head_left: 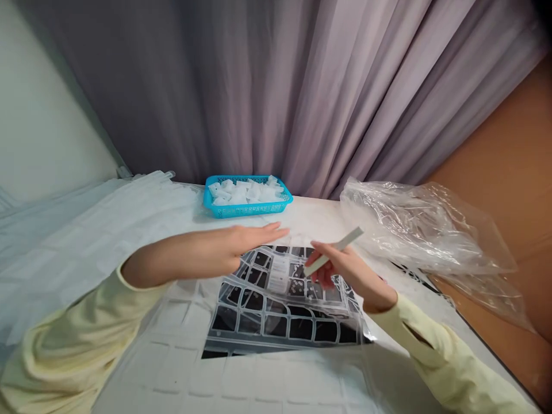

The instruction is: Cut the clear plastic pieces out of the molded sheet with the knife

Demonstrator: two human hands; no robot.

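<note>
My left hand is stretched out flat, fingers straight, above the far left part of a clear plastic pocket sheet; whether it touches the sheet I cannot tell. A pale flat stick slants between the thumb and fingers of my right hand, its lower end pointing down and left. Under that end lies a small clear bag with tiny round bits. A white printed label shows beside the bits. Black backing is visible through the pockets.
A blue basket of small white packets stands at the back by the grey curtain. Clear plastic sheets are heaped at left. Crumpled clear film lies at right, over the table's edge. More pocket sheets cover the front.
</note>
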